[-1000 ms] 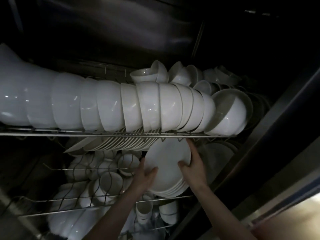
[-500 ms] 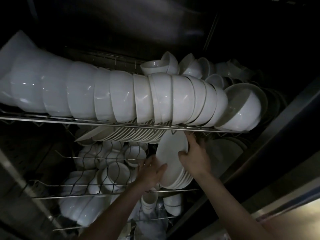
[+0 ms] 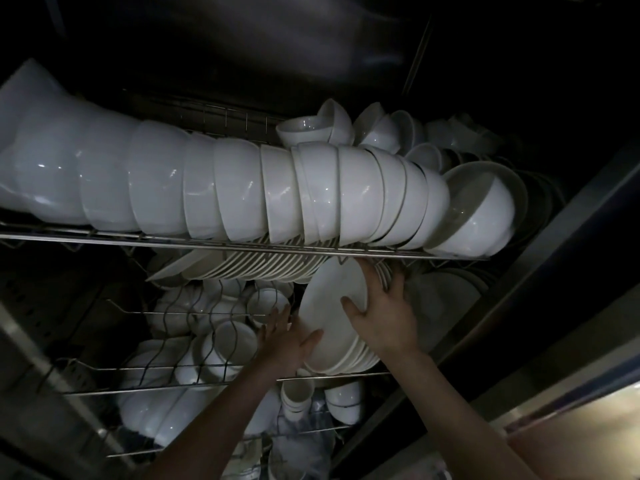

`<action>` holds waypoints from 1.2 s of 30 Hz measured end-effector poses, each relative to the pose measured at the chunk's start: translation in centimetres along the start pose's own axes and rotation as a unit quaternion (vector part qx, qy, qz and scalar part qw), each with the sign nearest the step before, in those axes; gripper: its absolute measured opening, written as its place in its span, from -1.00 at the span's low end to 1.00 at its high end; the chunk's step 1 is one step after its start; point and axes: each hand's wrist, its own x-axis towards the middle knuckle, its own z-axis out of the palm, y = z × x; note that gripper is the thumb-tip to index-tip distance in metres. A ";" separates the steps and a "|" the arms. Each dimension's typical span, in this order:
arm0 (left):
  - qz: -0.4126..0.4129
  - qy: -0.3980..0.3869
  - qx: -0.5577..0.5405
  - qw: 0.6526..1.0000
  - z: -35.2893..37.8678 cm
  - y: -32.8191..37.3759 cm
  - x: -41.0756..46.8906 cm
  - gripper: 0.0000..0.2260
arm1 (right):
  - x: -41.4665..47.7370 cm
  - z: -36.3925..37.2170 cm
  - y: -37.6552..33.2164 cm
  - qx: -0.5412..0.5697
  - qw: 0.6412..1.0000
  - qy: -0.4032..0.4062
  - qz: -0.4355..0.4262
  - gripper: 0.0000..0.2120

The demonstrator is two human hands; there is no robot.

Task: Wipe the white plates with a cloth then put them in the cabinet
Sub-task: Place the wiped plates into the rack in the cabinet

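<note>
A stack of white plates (image 3: 330, 317) stands on edge inside the dark cabinet, on the middle wire rack (image 3: 166, 386) just under the upper shelf. My right hand (image 3: 384, 313) grips the stack from the right, thumb across the front plate's face and fingers behind the rims. My left hand (image 3: 285, 341) holds the lower left rim, thumb on the plate's face. To the left, a row of more white plates (image 3: 263, 265) leans under the upper shelf. No cloth is visible.
The upper wire shelf (image 3: 242, 245) carries a long row of nested white bowls (image 3: 242, 192) lying sideways. Small cups and bowls (image 3: 221, 341) fill the lower racks. Larger dim plates (image 3: 446, 299) stand right of my hand. The cabinet's metal frame (image 3: 554, 244) runs diagonally at right.
The plate stack has tilted more upright and gone deeper under the upper shelf. Both hands moved with it, my right hand sliding up along the stack's right side.
</note>
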 end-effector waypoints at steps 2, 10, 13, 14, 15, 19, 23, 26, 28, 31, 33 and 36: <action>0.005 0.019 -0.008 1.000 0.0 0.0 0.0 -0.26 | -0.1 0.2 0.1 0.015 1.000 0.019 -0.007 -0.28; 0.052 0.017 -0.051 0.997 -0.7 -0.1 -0.8 -0.38 | -0.3 0.2 0.6 0.030 0.998 0.056 -0.030 -0.29; 0.053 0.008 -0.064 0.997 -0.9 -0.1 -1.0 -0.38 | -0.5 0.2 1.1 0.046 0.998 0.047 -0.010 -0.29; 0.055 0.008 -0.072 0.996 -0.9 0.0 -1.2 -0.39 | -0.5 0.1 1.2 0.047 0.998 0.043 -0.004 -0.29; 0.058 0.011 -0.080 0.995 -0.9 0.2 -1.4 -0.40 | -0.5 0.1 1.3 0.048 0.998 0.039 0.001 -0.29; 0.073 0.030 -0.090 0.993 -0.9 1.0 -2.1 -0.42 | -0.6 -0.2 1.3 0.074 0.996 0.034 0.022 -0.28; 0.083 0.037 -0.099 0.991 -1.1 1.3 -2.7 -0.45 | -0.6 -0.4 1.3 0.089 0.995 0.032 0.020 -0.27; 0.079 0.040 -0.102 0.991 -1.4 1.6 -2.9 -0.45 | -0.8 -0.5 1.4 0.074 0.996 0.036 0.016 -0.26; 0.076 0.039 -0.112 0.990 -1.5 1.5 -3.0 -0.45 | -1.0 -0.6 1.3 0.065 0.997 0.039 0.014 -0.25; 0.072 0.029 -0.127 0.989 -1.8 1.2 -3.5 -0.43 | -1.5 -0.8 1.1 0.052 0.997 0.052 0.000 -0.25; 0.070 0.024 -0.144 0.987 -2.1 1.0 -4.0 -0.41 | -2.0 -1.0 0.8 0.032 0.997 0.066 -0.018 -0.27; 0.078 0.030 -0.179 0.980 -2.8 0.8 -5.2 -0.45 | -3.1 -1.6 0.4 -0.009 0.994 0.090 -0.057 -0.30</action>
